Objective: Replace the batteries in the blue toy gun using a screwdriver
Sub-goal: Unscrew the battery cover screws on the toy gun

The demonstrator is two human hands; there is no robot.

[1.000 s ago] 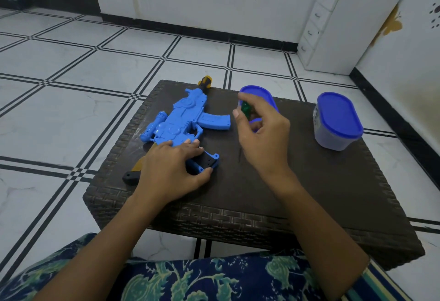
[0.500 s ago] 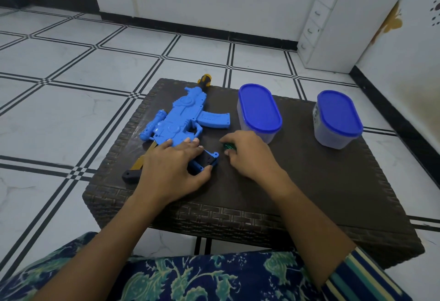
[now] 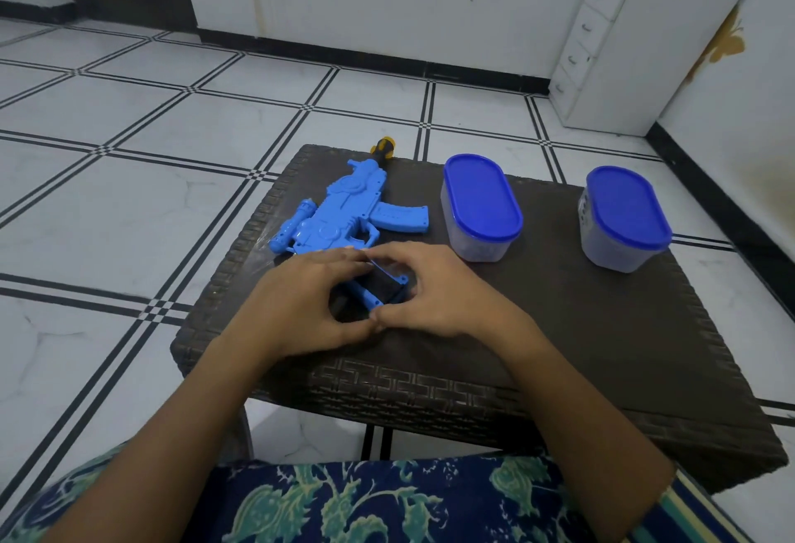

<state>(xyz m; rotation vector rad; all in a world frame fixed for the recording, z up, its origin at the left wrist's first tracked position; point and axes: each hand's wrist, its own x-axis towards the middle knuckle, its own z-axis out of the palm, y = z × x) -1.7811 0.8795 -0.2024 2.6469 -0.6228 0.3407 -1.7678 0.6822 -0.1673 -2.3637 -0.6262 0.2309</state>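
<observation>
Left hand (image 3: 301,306): fingers laid over the grip of the blue toy gun (image 3: 340,220), thumb curled round it. Right hand (image 3: 443,297): fingertips curled on the grip's far edge, thumb tip meeting the left thumb. Gun: flat on the dark woven surface (image 3: 559,327), left half. First blue-lidded container (image 3: 482,202): just right of the gun. Second blue-lidded container (image 3: 623,215): farther right, apart.

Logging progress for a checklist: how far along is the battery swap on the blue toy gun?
Done: the battery compartment in the grip of the blue toy gun looks uncovered, showing a dark cavity. In hand: left hand and right hand hold the grip around it. Left: no batteries visible, both blue-lidded containers shut; swapping and closing probably remain.
</observation>
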